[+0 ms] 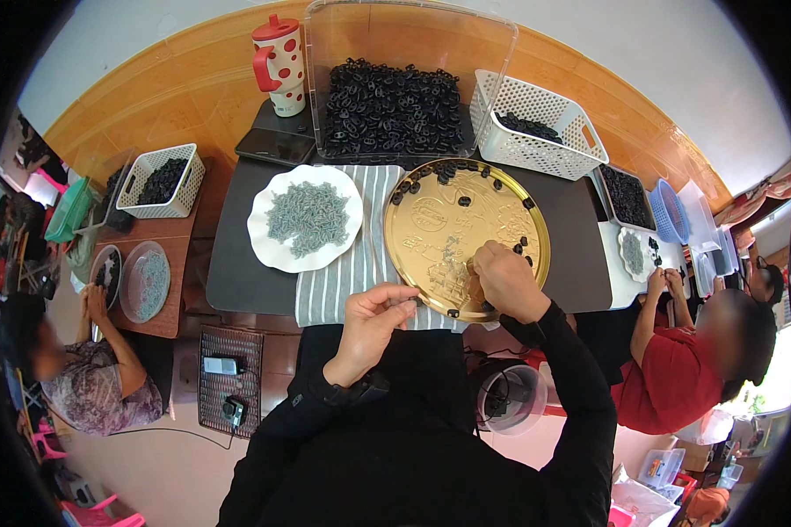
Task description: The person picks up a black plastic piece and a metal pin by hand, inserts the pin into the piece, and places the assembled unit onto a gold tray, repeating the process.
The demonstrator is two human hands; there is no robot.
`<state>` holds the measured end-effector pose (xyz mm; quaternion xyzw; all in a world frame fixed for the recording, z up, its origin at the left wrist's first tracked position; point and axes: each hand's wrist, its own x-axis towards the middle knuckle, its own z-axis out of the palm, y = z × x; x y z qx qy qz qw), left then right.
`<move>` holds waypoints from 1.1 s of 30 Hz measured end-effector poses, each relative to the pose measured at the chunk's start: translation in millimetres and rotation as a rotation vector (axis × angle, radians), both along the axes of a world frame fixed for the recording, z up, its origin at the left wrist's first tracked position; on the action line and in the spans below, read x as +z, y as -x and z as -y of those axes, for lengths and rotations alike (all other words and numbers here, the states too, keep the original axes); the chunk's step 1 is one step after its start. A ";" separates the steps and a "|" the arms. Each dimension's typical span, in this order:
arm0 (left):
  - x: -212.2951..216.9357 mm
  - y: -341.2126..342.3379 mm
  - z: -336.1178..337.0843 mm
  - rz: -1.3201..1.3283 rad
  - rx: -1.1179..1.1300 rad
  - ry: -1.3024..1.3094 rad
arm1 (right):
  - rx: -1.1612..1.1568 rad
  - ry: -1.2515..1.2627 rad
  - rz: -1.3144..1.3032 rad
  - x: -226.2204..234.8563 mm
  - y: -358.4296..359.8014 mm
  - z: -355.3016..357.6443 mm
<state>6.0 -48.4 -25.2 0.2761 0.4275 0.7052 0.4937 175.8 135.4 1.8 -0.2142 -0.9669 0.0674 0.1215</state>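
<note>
Lying near, presumably for reach, the round golden tray [486, 220] is attended by left hand [366, 332] and right hand [510, 285], grasps unclear.

Gold tray [431, 250], black pieces [464, 201] along its rim
The round, embossed tray lies flat at the tabletop's [242, 272] front edge. Black pieces cluster at its back edge, thin out down the right, and one sits at the front; pale bits [453, 247] lie near its middle.
</note>
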 end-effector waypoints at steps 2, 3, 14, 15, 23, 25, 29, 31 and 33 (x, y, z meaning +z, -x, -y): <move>0.2 -0.1 0.6 -0.012 0.011 -0.012 | -0.033 0.035 -0.054 5.8 -1.0 -0.9; 0.5 0.1 0.9 -0.020 0.014 -0.004 | -0.066 0.070 -0.108 8.9 -1.7 -1.4; 2.4 -5.8 1.7 -0.063 0.004 0.034 | 0.149 -0.208 0.135 22.1 13.2 11.3; 3.9 -6.7 2.1 -0.055 -0.003 0.031 | 0.154 -0.263 0.176 23.0 14.9 11.5; 1.7 -3.7 4.6 -0.074 -0.010 0.018 | -0.040 0.472 -0.190 24.9 -10.6 -6.8; 0.5 -5.0 3.2 -0.056 -0.010 -0.005 | -0.165 0.836 -0.358 18.1 -19.6 -12.0; 0.3 -6.5 3.1 -0.066 -0.029 -0.005 | -0.229 1.227 -0.605 32.1 -16.4 14.3; 6.5 -7.8 3.8 -0.079 -0.074 0.020 | -0.157 1.202 -0.595 32.6 -10.9 37.4; 11.3 -10.4 3.4 -0.040 -0.098 0.037 | -0.101 1.167 -0.592 26.0 -4.4 60.0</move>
